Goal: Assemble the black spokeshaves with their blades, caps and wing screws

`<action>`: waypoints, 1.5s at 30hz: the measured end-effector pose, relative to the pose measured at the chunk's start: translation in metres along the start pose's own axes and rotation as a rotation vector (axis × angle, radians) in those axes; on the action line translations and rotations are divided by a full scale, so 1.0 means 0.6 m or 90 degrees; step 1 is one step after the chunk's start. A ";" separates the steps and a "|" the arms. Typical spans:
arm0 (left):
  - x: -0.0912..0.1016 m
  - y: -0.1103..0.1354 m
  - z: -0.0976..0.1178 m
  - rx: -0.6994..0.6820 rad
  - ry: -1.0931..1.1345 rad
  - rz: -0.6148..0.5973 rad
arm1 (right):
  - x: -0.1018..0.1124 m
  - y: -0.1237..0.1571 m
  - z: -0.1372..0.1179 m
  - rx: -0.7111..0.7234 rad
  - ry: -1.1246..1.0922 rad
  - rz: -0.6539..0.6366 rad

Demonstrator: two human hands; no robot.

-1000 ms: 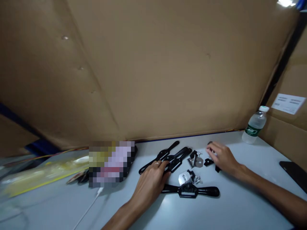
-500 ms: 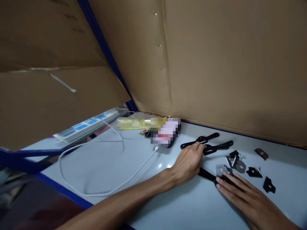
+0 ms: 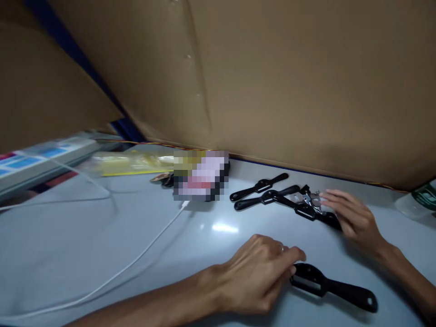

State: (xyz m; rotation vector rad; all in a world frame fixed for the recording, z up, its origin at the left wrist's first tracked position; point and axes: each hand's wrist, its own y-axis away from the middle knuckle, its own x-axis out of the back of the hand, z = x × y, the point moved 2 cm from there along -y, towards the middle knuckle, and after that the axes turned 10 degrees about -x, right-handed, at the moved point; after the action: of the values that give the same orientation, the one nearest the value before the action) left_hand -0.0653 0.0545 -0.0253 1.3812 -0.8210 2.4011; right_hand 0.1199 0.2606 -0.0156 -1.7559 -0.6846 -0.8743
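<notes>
With the left hand [image 3: 264,271] I'm gripping a black tool [image 3: 329,287] by one end, at the front of the table [image 3: 153,245]. The right hand [image 3: 357,223] is hovering, fingers bent, beside metal parts [image 3: 308,199]; whether it's holding anything, I cannot tell. Three more tools [image 3: 269,197] are lying behind.

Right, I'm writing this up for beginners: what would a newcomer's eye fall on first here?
Probably the black handled tool in the left hand, low and right of centre. Behind it, the right hand is beside a cluster of shiny metal parts near similar black tools. Left of those, a white cable leads to a pixelated object.
</notes>
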 end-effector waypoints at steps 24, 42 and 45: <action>-0.016 0.012 -0.040 0.157 -0.028 0.016 | 0.019 0.027 0.041 -0.320 0.061 -0.271; -0.013 0.006 -0.037 0.082 -0.042 -0.028 | 0.039 0.019 0.049 -0.369 0.059 -0.190; -0.011 0.001 -0.036 0.057 -0.060 -0.036 | 0.047 0.011 0.029 -0.394 -0.022 -0.138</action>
State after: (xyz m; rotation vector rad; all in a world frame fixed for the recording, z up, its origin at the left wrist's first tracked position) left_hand -0.0776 0.0670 -0.0399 1.5409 -0.6952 2.3722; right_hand 0.1453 0.2763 -0.0001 -2.2729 -0.6787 -1.3061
